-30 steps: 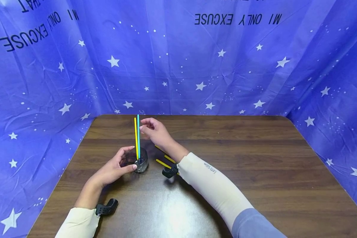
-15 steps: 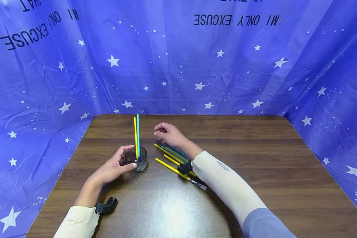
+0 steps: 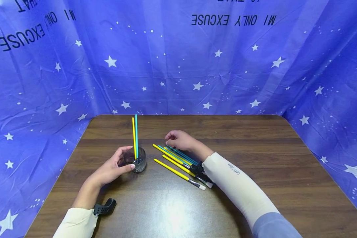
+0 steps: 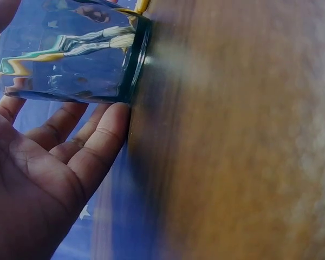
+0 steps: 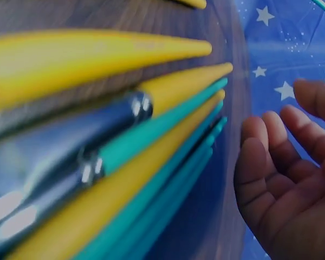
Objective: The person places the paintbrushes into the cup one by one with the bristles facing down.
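Note:
A clear drinking glass (image 3: 141, 166) stands upright at the left of the table, a yellow paintbrush (image 3: 134, 132) and a teal paintbrush (image 3: 136, 130) leaning in it handles up. My left hand (image 3: 113, 168) holds the glass, thumb on the near side and fingers on the far side. Through its wall the left wrist view shows the bristles (image 4: 122, 40) at the bottom. To the right lies a loose bunch of yellow and teal paintbrushes (image 3: 172, 170). My right hand (image 3: 181, 140) hovers by their handle ends, fingers loosely bent with nothing between them; the right wrist view shows a gap to the handles (image 5: 179, 49).
The brown wooden table (image 3: 256, 158) extends widely to the right and toward the front. A blue star-printed curtain (image 3: 178, 66) hangs behind it and along both sides. The right sleeve and wrist camera (image 3: 197, 168) cover part of the brush bunch.
My right hand has moved away from the teal paintbrush in the glass, rightward and nearer to the brush bunch, uncovering more of it. My left hand stays at the glass.

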Motion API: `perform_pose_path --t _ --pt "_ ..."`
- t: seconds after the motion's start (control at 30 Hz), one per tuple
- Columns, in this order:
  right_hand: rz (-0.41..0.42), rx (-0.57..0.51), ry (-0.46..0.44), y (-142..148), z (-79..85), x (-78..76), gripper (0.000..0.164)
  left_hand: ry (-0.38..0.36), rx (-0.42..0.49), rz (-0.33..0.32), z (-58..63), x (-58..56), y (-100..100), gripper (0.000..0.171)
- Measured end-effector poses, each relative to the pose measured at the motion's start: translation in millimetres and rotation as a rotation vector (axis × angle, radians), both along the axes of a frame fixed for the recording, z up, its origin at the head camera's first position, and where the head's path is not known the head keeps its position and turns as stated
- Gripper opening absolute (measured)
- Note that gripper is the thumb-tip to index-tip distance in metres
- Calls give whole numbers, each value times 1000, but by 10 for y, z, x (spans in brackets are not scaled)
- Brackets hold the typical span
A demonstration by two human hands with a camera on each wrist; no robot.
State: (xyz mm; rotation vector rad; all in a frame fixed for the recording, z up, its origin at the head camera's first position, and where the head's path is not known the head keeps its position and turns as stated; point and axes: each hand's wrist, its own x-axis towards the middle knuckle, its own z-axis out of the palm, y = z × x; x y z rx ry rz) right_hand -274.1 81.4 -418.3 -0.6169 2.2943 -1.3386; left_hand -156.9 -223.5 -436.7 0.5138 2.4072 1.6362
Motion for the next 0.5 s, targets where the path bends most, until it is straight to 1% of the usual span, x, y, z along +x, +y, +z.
perform_pose_path --t 0.13,0.23,0.5 --pt "55 78 62 102 14 16 24 -2 0 0 -10 -3 -2 69" --pt "81 117 89 180 19 29 24 6 1 -3 -12 1 -4 69" --pt "103 223 128 397 -3 82 23 10 -11 -7 -3 11 -13 69"
